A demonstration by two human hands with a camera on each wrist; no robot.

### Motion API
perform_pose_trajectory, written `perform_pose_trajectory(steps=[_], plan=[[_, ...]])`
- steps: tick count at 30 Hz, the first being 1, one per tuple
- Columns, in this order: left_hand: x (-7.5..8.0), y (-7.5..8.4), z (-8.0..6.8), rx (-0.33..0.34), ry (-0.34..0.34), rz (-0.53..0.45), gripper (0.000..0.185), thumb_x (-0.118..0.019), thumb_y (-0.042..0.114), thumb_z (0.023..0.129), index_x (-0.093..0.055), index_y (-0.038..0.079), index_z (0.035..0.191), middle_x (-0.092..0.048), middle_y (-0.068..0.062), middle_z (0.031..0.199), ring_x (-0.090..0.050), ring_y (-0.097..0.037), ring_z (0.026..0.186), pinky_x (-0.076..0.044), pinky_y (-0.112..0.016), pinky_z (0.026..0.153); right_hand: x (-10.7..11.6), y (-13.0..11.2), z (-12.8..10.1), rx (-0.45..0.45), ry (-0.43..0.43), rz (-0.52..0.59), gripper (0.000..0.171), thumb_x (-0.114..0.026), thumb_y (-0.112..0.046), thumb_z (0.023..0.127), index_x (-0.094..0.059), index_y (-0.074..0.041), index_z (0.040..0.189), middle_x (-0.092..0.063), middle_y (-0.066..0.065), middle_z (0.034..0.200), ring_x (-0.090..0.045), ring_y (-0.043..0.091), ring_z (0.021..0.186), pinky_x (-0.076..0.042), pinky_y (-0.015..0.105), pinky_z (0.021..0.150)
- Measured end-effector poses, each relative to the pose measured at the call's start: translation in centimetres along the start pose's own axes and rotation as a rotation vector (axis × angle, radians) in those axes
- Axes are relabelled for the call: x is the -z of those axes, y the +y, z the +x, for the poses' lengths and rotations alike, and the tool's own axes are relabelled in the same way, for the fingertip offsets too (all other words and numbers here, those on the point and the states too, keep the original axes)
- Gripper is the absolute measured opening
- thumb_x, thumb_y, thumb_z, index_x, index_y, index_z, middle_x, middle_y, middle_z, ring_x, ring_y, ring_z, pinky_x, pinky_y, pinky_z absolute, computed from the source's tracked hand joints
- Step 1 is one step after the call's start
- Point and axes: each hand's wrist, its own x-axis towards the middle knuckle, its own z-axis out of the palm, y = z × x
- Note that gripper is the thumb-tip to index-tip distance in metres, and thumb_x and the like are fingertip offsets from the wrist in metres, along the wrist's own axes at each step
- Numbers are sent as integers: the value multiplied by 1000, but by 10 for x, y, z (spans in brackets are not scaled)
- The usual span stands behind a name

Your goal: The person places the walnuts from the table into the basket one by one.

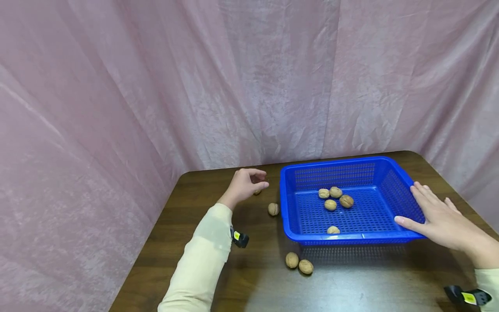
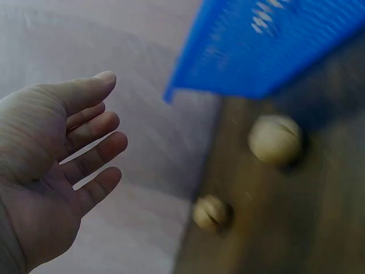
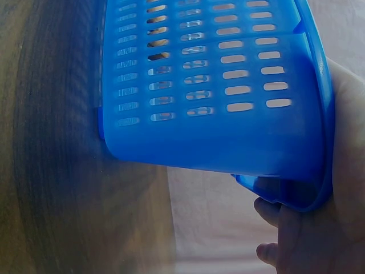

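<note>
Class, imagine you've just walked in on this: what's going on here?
A person's right hand rests on the rim of a blue basket, where five walnuts show. The left hand, holding nothing, hovers over the table near another walnut that it partly hides. Three more walnuts lie out: one left of the basket, two in front.

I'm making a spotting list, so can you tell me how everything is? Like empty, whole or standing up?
Blue basket: upright, partly filled
Walnuts inside: five visible, look whole
Walnuts on table: look whole where visible
Left grip: empty, fingers relaxed
Right grip: fingers straight, resting on basket rim
Pink curtain: hanging in folds
</note>
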Motion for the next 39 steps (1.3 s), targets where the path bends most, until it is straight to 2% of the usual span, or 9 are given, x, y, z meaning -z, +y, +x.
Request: perform_pose_trajectory(steps=[3, 6, 11, 18, 27, 31, 39], plan=[[-9, -25, -13, 21, 0, -19, 35, -77, 28, 83, -70, 12, 114, -69, 0, 101, -64, -13, 88, -53, -27, 75, 0, 1, 1, 2, 4, -4, 100, -60, -48, 91, -2, 9, 150, 8, 27, 156, 18, 34, 142, 26, 62, 98], [-23, -44, -23, 19, -23, -15, 40, -78, 29, 82, -69, 11, 117, -69, -3, 106, -63, -16, 94, -53, -31, 80, 0, 2, 1, -3, -2, 4, 100, -60, -48, 92, -2, 9, 150, 9, 26, 156, 19, 34, 142, 26, 62, 97], [-46, -62, -35, 40, -74, 19, 54, -80, 33, 80, -64, 8, 124, -66, -11, 116, -61, -20, 105, -50, -36, 89, 0, 2, 0, -6, -6, 18, 100, -60, -48, 92, -1, 8, 150, 9, 25, 156, 18, 34, 142, 27, 61, 97], [-70, -69, -40, 34, -56, 30, 63, -83, 36, 75, -62, 4, 126, -66, -6, 118, -59, -21, 112, -47, -37, 95, 0, 2, -1, -4, -1, 22, 99, -59, -47, 92, -1, 7, 150, 9, 24, 157, 19, 33, 142, 27, 61, 97], [-91, -68, -40, 20, 5, 143, 65, -85, 43, 70, -66, 9, 122, -66, -1, 115, -58, -17, 109, -45, -34, 95, 0, 2, -1, -2, 2, 22, 99, -59, -48, 92, -1, 7, 150, 9, 24, 156, 18, 34, 142, 26, 61, 98], [-97, -68, -38, 24, 29, 180, 64, -86, 45, 68, -68, 12, 120, -66, 0, 117, -57, -19, 113, -43, -36, 98, 0, 3, -1, -3, -1, 28, 98, -59, -47, 93, -1, 7, 150, 10, 23, 157, 17, 34, 142, 26, 62, 98], [-100, -70, -37, 22, 54, 175, 50, -86, 38, 71, -71, 14, 113, -68, 3, 111, -57, -20, 111, -44, -37, 96, -2, 5, 0, 3, 5, 30, 98, -60, -46, 92, -2, 7, 150, 8, 24, 157, 18, 33, 142, 26, 62, 98]])
